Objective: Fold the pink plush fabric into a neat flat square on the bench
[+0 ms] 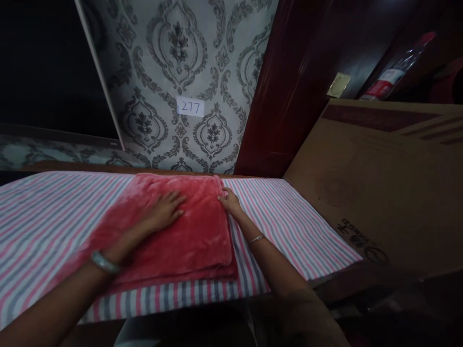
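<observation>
A plush coral-red blanket lies folded in layers on a striped cloth. My left hand, with a bangle on its wrist, rests flat on top of the blanket, fingers spread and slightly blurred. At the blanket's right edge, close to the far corner, my right hand is closed with thumb and fingers on the fabric. A thin bracelet circles my right wrist. The blanket's left part runs under my left forearm, which hides some of it.
A large cardboard box stands along the right side, with a plastic bottle behind its top edge. A dark screen is at the upper left. Patterned wallpaper carries a paper label reading 277. A dark red panel rises beside it.
</observation>
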Action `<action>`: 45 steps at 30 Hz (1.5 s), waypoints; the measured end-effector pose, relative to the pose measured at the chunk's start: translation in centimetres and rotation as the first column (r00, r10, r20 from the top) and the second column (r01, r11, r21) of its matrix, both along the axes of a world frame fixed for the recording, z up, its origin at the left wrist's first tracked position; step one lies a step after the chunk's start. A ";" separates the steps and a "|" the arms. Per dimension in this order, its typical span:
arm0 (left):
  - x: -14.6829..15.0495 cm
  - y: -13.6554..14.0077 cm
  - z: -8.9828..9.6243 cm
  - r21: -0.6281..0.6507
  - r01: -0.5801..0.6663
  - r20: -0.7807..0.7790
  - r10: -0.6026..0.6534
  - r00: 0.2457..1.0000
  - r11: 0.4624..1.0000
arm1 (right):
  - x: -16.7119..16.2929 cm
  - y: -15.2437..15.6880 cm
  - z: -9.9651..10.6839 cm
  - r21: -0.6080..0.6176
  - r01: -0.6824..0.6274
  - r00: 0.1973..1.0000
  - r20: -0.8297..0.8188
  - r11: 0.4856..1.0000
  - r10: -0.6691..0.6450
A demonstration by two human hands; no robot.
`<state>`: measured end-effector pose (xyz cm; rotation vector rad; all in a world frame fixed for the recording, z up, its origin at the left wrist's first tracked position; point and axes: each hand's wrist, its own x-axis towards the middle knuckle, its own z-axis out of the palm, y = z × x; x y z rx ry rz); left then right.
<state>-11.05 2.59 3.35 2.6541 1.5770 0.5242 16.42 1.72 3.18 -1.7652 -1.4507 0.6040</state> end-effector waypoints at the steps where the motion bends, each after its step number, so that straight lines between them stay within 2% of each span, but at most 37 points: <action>1: 1.2 -1.8 -0.7 -0.013 0.069 -0.024 -0.069 0.997 0.998 | 0.1 -0.9 -0.1 -0.003 -0.013 1.000 0.000 1.000 0.013; 4: 3.6 -6.6 -3.2 -0.025 0.201 -0.058 -0.203 0.978 0.979 | 0.3 -4.8 -1.1 0.045 -0.064 0.998 -0.018 0.997 0.065; 7: 4.4 -9.7 -4.7 -0.040 0.256 -0.047 -0.257 0.965 0.966 | 0.3 -9.9 -2.9 0.153 -0.120 0.988 -0.075 0.981 0.132; 9: 4.5 -10.8 -4.6 -0.079 0.274 -0.032 -0.277 0.960 0.959 | 0.1 -13.1 -4.3 0.205 -0.134 0.982 -0.107 0.970 0.158; 12: 4.7 -11.8 -3.6 -0.132 0.293 0.000 -0.295 0.955 0.947 | -0.3 -16.6 -6.0 0.241 -0.106 0.985 -0.110 0.965 0.136; 17: 7.0 -13.5 -2.2 -0.164 0.344 0.044 -0.341 0.939 0.925 | -0.8 -18.7 -7.0 0.238 -0.085 0.993 -0.062 0.968 0.102; 20: 8.8 -14.4 -2.7 -0.197 0.348 0.033 -0.348 0.937 0.917 | -0.5 -19.0 -7.0 0.224 -0.098 0.991 -0.070 0.970 0.117; 23: 9.1 -14.5 -3.8 -0.211 0.374 0.076 -0.366 0.927 0.903 | 0.3 -19.2 -6.6 0.232 -0.116 0.992 -0.024 0.966 0.125; 26: 6.8 -13.4 -4.0 -0.156 0.425 0.150 -0.404 0.902 0.891 | 0.4 -18.4 -5.2 0.340 -0.138 0.988 0.109 0.930 0.106; 27: 5.5 -12.9 -3.7 -0.127 0.400 0.160 -0.379 0.912 0.908 | 0.0 -17.9 -4.5 0.371 -0.172 0.979 0.165 0.912 0.117; 29: 2.3 -11.8 -2.6 -0.061 0.261 0.155 -0.249 0.956 0.963 | -1.4 -16.6 -2.9 0.381 -0.289 0.940 0.287 0.878 0.185; 32: -2.3 -10.6 -0.9 0.019 -0.015 0.088 0.013 0.996 1.000 | -4.2 -14.5 -1.1 0.302 -0.439 0.845 0.459 0.847 0.274; 34: -4.6 -10.5 -0.7 0.052 -0.142 0.006 0.142 0.990 0.988 | -5.7 -13.5 -0.8 0.184 -0.453 0.780 0.556 0.872 0.288; 36: -6.0 -10.8 -1.3 0.030 -0.211 -0.077 0.213 0.974 0.977 | -6.4 -13.0 -1.4 0.019 -0.411 0.713 0.630 0.912 0.308; 38: -6.7 -11.3 -2.6 -0.022 -0.240 -0.115 0.236 0.965 0.971 | -6.3 -13.0 -2.5 -0.102 -0.355 0.656 0.681 0.929 0.325; 40: -7.5 -11.4 -3.9 -0.049 -0.228 -0.084 0.224 0.971 0.972 | -6.0 -13.2 -3.5 -0.131 -0.326 0.627 0.711 0.936 0.318; 43: -9.8 -11.2 -5.0 -0.055 -0.138 0.061 0.141 0.988 0.989 | -5.6 -13.4 -4.2 -0.121 -0.320 0.628 0.716 0.940 0.306; 45: -12.1 -11.6 -5.3 -0.036 -0.127 0.200 0.132 0.971 0.991 | -5.6 -13.5 -4.3 -0.107 -0.324 0.636 0.711 0.940 0.300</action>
